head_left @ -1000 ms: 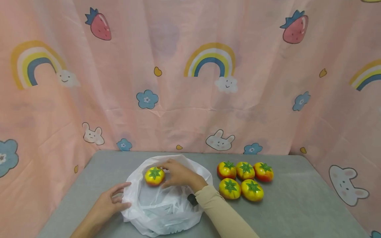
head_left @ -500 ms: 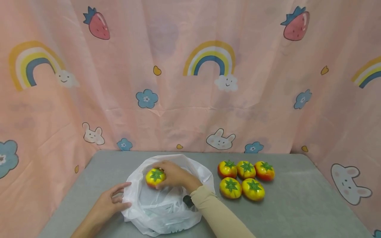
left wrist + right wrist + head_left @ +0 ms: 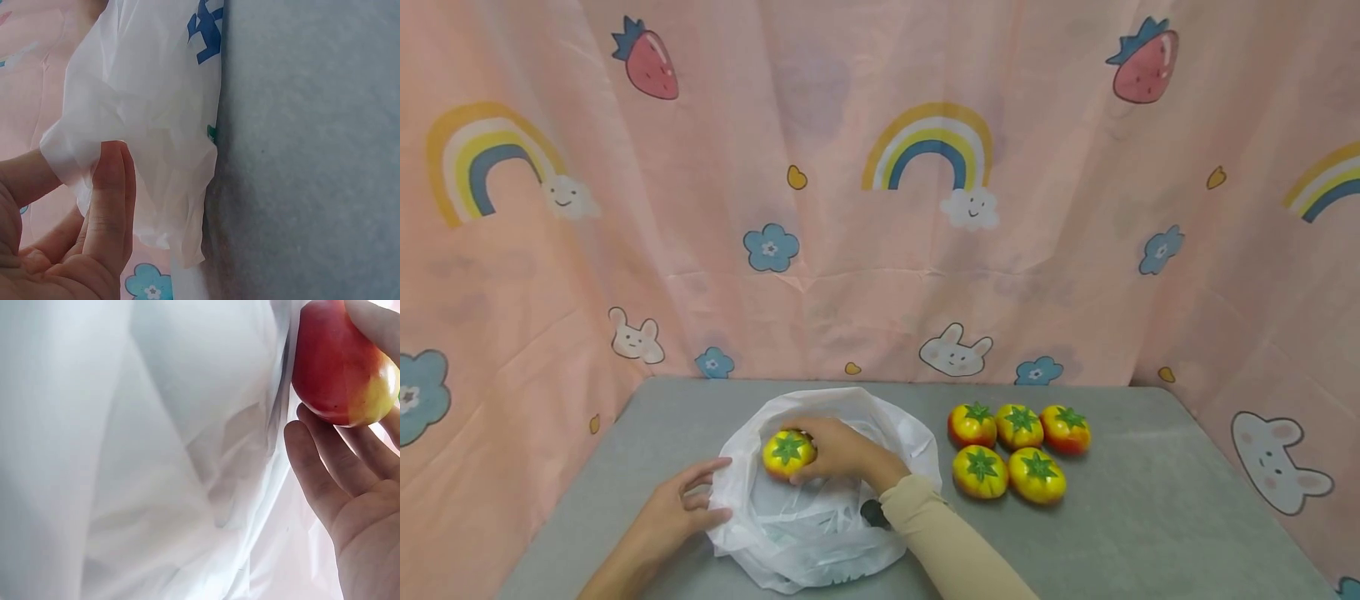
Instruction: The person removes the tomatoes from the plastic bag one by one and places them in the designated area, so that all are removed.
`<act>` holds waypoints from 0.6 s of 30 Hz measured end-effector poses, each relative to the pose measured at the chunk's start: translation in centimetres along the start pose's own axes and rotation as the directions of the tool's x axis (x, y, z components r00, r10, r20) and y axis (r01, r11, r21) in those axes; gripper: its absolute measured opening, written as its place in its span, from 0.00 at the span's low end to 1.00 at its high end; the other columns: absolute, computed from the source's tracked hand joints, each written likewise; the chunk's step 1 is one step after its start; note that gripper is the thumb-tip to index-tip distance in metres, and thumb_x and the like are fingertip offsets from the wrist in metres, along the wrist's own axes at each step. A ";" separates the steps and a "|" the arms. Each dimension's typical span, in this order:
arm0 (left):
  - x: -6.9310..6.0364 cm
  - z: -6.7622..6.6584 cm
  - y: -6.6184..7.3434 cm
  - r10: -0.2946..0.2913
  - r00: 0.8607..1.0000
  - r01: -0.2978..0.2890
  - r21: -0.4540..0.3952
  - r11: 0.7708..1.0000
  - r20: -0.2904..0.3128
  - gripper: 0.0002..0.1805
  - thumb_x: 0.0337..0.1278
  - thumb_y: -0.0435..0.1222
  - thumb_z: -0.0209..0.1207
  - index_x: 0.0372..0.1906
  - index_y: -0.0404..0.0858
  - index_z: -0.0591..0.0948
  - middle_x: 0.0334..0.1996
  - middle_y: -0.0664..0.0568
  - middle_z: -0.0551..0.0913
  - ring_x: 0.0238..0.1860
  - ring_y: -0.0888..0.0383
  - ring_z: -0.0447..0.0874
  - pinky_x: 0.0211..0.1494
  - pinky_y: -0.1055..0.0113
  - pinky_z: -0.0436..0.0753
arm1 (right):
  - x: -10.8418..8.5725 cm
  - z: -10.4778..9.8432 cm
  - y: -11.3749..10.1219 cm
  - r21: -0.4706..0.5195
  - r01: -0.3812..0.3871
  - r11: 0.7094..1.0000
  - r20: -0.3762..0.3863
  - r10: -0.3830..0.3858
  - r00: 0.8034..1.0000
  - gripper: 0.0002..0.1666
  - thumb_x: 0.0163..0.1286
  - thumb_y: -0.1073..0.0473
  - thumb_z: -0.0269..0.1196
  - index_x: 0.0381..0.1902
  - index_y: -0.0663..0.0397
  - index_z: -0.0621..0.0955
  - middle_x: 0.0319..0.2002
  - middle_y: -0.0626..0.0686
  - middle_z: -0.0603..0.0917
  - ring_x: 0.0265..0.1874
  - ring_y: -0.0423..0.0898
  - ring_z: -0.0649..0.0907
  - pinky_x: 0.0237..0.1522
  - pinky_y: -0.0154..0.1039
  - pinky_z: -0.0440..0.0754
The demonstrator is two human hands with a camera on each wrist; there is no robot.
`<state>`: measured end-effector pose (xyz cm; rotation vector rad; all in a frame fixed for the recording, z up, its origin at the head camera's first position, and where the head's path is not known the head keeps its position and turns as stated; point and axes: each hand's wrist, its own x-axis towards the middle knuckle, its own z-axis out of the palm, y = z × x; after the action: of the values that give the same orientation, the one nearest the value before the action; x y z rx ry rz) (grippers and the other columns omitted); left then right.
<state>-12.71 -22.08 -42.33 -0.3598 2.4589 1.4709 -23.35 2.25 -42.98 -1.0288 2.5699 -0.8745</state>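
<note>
A red-and-yellow artificial tomato (image 3: 787, 455) with a green star-shaped calyx is inside the white plastic bag (image 3: 917, 442), near its left inner side. My right hand (image 3: 842, 452) reaches into the bag and grips that tomato from the right, between thumb and fingers. In the right wrist view the tomato (image 3: 344, 365) sits by the bag's wall, with fingertips below it and the thumb above. My left hand (image 3: 673, 506) holds the bag's left rim. In the left wrist view, the bag's edge (image 3: 94, 119) passes between its fingers and partly hides them.
Several more artificial tomatoes (image 3: 980, 472) stand in two rows right of the bag on the grey table (image 3: 1150, 483). A black band (image 3: 873, 512) is on the right wrist. A pink printed curtain (image 3: 850, 317) closes off the back and sides.
My right hand has closed in around the tomato inside the bag, and the tomato has shifted slightly toward me. The left hand and the tomatoes on the table keep their places.
</note>
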 end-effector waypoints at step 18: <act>-0.1 0.1 0.0 0.013 1.000 -0.013 -0.013 1.000 -0.004 0.43 0.45 0.34 0.74 0.71 0.45 0.71 0.64 0.37 0.72 0.51 0.52 0.83 0.51 0.57 0.85 | -3.1 -2.9 -1.8 -0.012 0.048 0.999 -0.086 -0.049 0.995 0.45 0.56 0.50 0.76 0.70 0.46 0.71 0.64 0.46 0.78 0.61 0.42 0.77 0.67 0.40 0.73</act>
<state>-12.65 -22.02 -42.35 -0.3499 2.4604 1.4929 -21.36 4.63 -39.56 -1.0833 2.6326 -0.9398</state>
